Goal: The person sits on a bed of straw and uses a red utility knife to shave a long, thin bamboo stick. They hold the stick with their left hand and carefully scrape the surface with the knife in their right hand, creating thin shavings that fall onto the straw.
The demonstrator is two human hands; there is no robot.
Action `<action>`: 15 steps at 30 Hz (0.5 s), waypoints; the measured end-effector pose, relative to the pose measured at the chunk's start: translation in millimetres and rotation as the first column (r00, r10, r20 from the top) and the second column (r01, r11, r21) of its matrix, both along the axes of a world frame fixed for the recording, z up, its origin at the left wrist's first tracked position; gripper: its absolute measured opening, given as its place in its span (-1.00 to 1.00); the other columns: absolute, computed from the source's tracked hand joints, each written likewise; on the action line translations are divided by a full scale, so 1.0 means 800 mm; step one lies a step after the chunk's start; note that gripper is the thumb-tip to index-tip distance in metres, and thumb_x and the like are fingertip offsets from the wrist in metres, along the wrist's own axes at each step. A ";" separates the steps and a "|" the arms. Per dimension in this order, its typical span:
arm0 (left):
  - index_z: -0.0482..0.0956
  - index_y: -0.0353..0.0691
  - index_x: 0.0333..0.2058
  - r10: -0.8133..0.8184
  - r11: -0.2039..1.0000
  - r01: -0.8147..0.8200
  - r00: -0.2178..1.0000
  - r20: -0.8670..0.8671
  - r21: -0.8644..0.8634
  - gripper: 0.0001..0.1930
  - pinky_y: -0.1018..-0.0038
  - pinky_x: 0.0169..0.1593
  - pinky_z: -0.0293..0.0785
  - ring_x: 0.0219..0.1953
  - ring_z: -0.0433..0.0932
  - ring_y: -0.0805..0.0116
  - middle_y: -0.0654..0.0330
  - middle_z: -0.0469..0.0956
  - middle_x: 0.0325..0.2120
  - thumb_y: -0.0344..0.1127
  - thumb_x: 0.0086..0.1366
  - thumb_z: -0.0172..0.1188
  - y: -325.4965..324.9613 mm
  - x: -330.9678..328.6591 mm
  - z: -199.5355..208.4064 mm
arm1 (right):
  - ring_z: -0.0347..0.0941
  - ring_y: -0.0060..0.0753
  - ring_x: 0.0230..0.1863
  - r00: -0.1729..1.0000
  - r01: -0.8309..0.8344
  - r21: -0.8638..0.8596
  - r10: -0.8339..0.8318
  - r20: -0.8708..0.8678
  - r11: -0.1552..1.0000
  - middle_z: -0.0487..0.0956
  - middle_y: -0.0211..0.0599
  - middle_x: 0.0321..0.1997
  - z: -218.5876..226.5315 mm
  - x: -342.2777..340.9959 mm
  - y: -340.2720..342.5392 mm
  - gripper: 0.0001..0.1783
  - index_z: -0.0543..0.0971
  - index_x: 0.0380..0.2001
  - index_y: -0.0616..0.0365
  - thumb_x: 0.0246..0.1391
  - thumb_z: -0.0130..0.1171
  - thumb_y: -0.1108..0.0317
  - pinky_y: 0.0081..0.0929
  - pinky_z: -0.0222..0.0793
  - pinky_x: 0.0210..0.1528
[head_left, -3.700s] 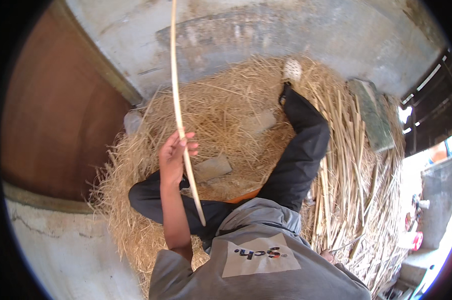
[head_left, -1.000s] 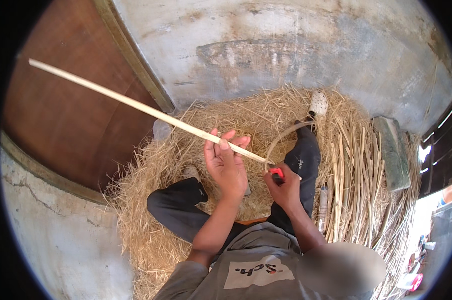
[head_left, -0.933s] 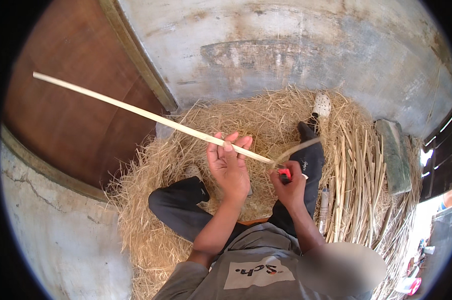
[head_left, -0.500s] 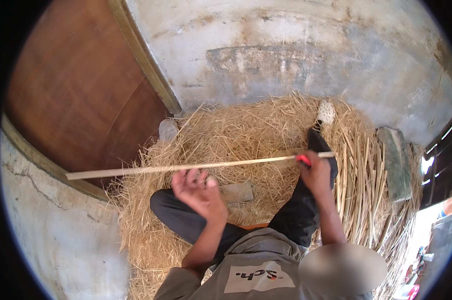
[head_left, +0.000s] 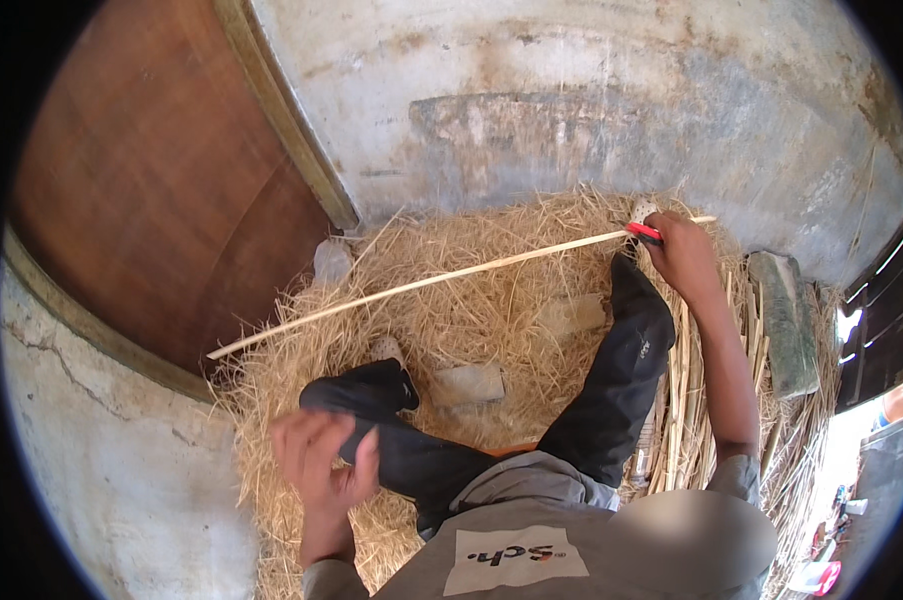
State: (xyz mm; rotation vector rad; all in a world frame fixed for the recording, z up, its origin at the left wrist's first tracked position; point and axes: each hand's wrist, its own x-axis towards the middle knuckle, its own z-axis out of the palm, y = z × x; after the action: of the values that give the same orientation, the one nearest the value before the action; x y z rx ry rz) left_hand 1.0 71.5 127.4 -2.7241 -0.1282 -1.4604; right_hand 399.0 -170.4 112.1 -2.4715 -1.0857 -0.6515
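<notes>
My right hand (head_left: 683, 250) is closed at the far right, beside my right shoe. It grips a small red-and-black tool (head_left: 644, 233), its kind unclear, together with a long pale bamboo strip (head_left: 451, 276) near one end. The strip slants down to the left above the shavings, and its short right end sticks out past my hand. Over my left knee, my left hand (head_left: 321, 455) is raised with fingers apart, slightly blurred and holding nothing.
Fine shavings (head_left: 451, 235) cover the ground around my legs. Split strips (head_left: 681, 400) lie in a pile at my right, beside a greenish block (head_left: 783, 325). A flat block (head_left: 469, 384) sits between my legs. A wall (head_left: 571, 110) and brown door (head_left: 161, 170) stand close ahead.
My right hand has moved up and to the right with the tool and strip, tilting the strip. My left hand has moved away from the strip, down and left toward my body.
</notes>
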 end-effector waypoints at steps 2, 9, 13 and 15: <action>0.52 -0.24 -0.18 0.144 0.989 -0.136 0.973 -0.181 0.060 -0.66 0.17 -0.10 0.37 -0.21 0.48 0.07 0.11 0.53 -0.35 -0.22 0.10 0.33 0.003 0.038 0.018 | 0.48 0.04 -0.30 1.000 -0.026 -0.056 0.026 -0.003 0.998 0.51 -0.13 -0.40 -0.002 -0.008 -0.006 -0.85 0.56 -0.35 0.13 -0.05 0.22 0.39 -0.11 0.37 -0.29; 0.41 -0.31 0.04 -0.776 0.501 0.003 0.444 -0.448 -0.865 -0.69 0.35 -0.14 0.55 -0.24 0.64 0.20 0.01 0.61 -0.27 -0.32 0.38 0.01 0.055 0.041 -0.124 | 0.50 0.00 -0.27 0.990 -0.141 -0.060 0.142 0.013 0.988 0.51 -0.21 -0.35 0.007 0.005 0.003 -0.83 0.55 -0.33 0.08 -0.07 0.20 0.41 -0.14 0.41 -0.27; 0.37 -0.37 0.04 -0.885 -0.075 -0.193 0.465 -0.024 -0.978 -0.72 0.59 -0.40 0.40 -0.53 0.43 0.54 0.26 0.46 -0.53 -0.36 0.45 -0.08 -0.036 0.025 -0.186 | 0.51 -0.07 -0.19 0.993 -0.110 -0.130 0.104 -0.055 0.985 0.56 -0.23 -0.28 -0.012 0.040 0.008 -0.76 0.60 -0.19 -0.04 0.03 0.15 0.35 -0.15 0.42 -0.23; 0.40 -0.35 -0.04 -0.814 -0.249 -0.203 0.574 0.091 -0.947 -0.76 0.62 -0.52 0.24 -0.65 0.27 0.61 0.35 0.32 -0.64 -0.31 0.46 -0.09 -0.062 0.034 -0.199 | 0.52 -0.04 -0.20 0.996 -0.087 -0.040 0.087 -0.008 0.995 0.59 -0.22 -0.26 -0.034 0.056 0.002 -0.70 0.58 -0.09 -0.09 0.05 0.15 0.34 -0.15 0.43 -0.21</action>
State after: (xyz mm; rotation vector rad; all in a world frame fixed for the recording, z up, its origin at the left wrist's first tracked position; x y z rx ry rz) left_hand 27.9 21.9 -31.5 -4.7690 -0.6753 0.6822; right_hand 443.6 -168.5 85.2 -2.4424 -1.2076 -0.6013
